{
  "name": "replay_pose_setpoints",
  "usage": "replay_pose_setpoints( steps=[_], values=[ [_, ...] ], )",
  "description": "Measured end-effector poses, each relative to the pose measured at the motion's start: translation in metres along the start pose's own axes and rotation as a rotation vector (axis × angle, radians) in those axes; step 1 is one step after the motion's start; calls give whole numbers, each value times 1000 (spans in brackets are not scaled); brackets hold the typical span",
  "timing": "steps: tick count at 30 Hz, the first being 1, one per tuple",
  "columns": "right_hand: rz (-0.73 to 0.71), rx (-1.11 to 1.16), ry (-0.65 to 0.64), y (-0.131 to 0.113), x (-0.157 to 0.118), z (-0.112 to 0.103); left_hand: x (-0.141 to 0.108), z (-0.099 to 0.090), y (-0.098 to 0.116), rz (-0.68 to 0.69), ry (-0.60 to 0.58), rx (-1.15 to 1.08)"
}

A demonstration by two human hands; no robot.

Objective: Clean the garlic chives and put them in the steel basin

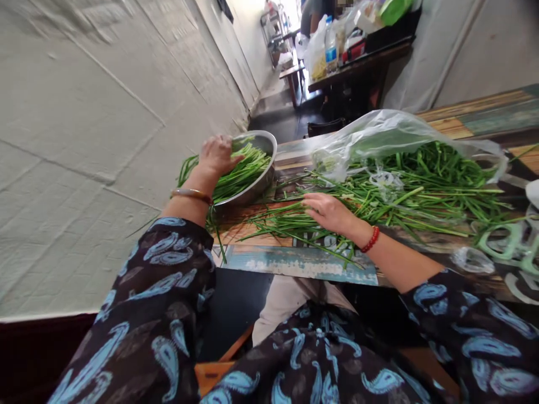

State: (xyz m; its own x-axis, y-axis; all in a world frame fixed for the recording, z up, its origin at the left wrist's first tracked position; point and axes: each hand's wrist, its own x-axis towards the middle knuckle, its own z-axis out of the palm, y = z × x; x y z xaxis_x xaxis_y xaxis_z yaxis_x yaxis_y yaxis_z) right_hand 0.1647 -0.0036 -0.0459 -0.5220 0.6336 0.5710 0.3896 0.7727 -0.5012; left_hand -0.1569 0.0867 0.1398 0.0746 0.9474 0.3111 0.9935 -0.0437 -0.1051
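A metal basin (265,182) at the left end of the table holds a heap of long green chives (248,174). My left hand (217,154) rests on top of that heap, thumb stretched out to the right and the other fingers partly hidden behind the hand. More chives (421,193) lie loose across the middle and right of the table, some under a clear plastic bag (379,132). Just above the left part of this pile is my right hand (326,212), palm down, fingers extended and slightly bent, with no bunch in it.
Pale green scissor-like handles (501,240) and a crumpled piece of clear plastic (472,260) lie at the right. A white wall (84,140) runs close along the left. Farther back, a second table (357,64) bears a water bottle (331,47) and bags; a person stands behind it.
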Motion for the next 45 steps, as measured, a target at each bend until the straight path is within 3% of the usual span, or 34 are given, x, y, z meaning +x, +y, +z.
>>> replay_pose_setpoints(
  steps=[2, 3, 7, 9, 13, 16, 21, 24, 27, 31, 35, 38, 42, 45],
  values=[
    [88, 54, 206, 5, 4, -8, -3, 17, -3, 17, -139, 71],
    [140, 72, 305, 9, 7, -13, -6, 22, -1, 29, -135, 56],
    [357, 184, 537, 24, 12, -36, -30, 32, 34, 128, 156, -233],
    [429, 233, 573, 27, 13, -45, -52, 37, 62, 221, 180, -362],
    [456, 247, 609, 27, 14, -57, -100, 59, 112, 375, -57, -453],
    [465, 242, 628, 28, 14, -59, -117, 82, 134, 304, -183, -419],
    [478, 228, 611, 31, 14, -57, -108, 106, 149, 206, -235, -394],
    [467, 204, 580, 28, 14, -57, -100, 110, 150, 204, -193, -626],
    [407, 116, 515, 23, 13, -60, -98, 112, 146, 162, -159, -996],
    [291, -115, 295, 22, 9, -63, -102, 116, 139, 34, -195, -1369],
    [277, -333, 1, 26, 1, -59, -103, 116, 136, -78, -120, -1404],
    [320, -466, -118, 27, -2, -57, -103, 110, 136, -161, -67, -1437],
    [326, -502, -94, 26, 0, -58, -104, 102, 138, -183, -15, -1460],
    [338, -319, 104, 25, 4, -58, -106, 99, 137, -190, 58, -1455]
  ],
)
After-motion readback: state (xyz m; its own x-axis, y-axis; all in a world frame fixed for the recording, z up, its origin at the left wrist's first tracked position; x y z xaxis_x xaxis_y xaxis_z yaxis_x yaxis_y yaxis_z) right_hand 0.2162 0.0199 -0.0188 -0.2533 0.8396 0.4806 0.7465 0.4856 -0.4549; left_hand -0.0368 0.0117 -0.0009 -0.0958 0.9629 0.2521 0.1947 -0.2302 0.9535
